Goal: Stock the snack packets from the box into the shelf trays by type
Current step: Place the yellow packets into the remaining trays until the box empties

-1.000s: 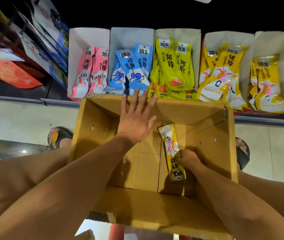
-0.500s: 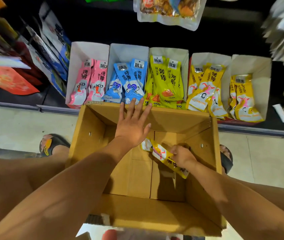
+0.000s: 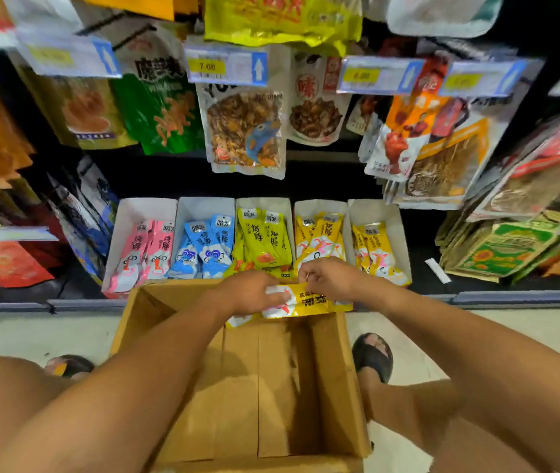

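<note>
Left hand (image 3: 251,295) grips the white end of the yellow packets (image 3: 309,302), and right hand (image 3: 331,278) pinches their upper edge, crosswise over the box (image 3: 333,387) at its far rim. Best turn them lengthwise, then slide into the matching tray (image 3: 319,206) at 12 o'clock — not the lime tray (image 3: 265,203) at 11.

The cardboard box (image 3: 271,387) runs off the bottom edge at its near wall. Over its far rim the left hand (image 3: 248,295) covers one end of the yellow packet (image 3: 309,302); whether one packet or several is held cannot be told. High above the box, most price tags (image 3: 374,75) are blurred unreadable.
</note>
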Demonstrator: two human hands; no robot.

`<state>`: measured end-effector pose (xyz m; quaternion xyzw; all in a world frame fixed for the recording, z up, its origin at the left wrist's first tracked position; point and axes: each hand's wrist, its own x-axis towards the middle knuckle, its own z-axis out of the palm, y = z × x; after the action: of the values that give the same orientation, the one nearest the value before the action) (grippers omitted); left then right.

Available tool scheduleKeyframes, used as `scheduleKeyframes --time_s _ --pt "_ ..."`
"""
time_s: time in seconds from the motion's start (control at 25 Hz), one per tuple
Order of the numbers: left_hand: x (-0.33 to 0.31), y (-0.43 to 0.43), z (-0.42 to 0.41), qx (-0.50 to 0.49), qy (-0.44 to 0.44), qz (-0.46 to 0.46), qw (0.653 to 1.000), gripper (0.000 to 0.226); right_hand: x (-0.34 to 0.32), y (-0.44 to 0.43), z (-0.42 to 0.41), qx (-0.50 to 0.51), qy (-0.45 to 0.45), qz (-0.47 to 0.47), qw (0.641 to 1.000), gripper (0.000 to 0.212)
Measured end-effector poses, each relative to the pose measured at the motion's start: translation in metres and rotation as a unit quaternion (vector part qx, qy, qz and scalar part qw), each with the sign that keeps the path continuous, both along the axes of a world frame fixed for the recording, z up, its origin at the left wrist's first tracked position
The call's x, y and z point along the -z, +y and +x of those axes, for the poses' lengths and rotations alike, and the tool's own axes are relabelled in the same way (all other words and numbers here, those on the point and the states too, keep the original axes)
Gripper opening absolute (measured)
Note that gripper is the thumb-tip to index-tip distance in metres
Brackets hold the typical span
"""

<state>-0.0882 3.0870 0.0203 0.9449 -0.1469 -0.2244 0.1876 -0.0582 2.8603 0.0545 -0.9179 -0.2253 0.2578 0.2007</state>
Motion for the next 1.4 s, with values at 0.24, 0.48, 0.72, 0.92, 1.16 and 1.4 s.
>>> scheduleKeyframes --time_s 0.24,0.48,0.72,0.92,1.16,1.4 --pt "-0.050 -0.073 0.030 -0.093 0.032 -0.138 0.985 0.064 -0.045 -0.069 0.027 0.087 -0.263 -0.042 0.960 0.051" --pt "-0.040 -0.156 0.078 -0.258 0.120 -0.233 0.930 0.037 -0.017 -0.123 0.046 0.311 0.048 0.115 0.942 0.068" --pt "0.004 -0.227 0.112 -0.340 0.220 -0.333 0.852 0.035 0.035 -0.171 0.072 0.410 0.184 0.248 0.858 0.056" --pt "0.071 -0.235 0.163 -0.324 0.132 -0.275 0.895 0.047 0.110 -0.200 0.135 0.400 0.177 0.136 0.889 0.033" --pt "0.108 -0.211 0.213 -0.331 0.049 -0.263 0.905 0.040 0.194 -0.183 0.167 0.208 -0.094 -0.160 0.960 0.038" --pt "0.120 -0.207 0.224 -0.350 0.016 -0.287 0.892 0.054 0.204 -0.178 0.156 0.185 -0.087 -0.150 0.967 0.048"
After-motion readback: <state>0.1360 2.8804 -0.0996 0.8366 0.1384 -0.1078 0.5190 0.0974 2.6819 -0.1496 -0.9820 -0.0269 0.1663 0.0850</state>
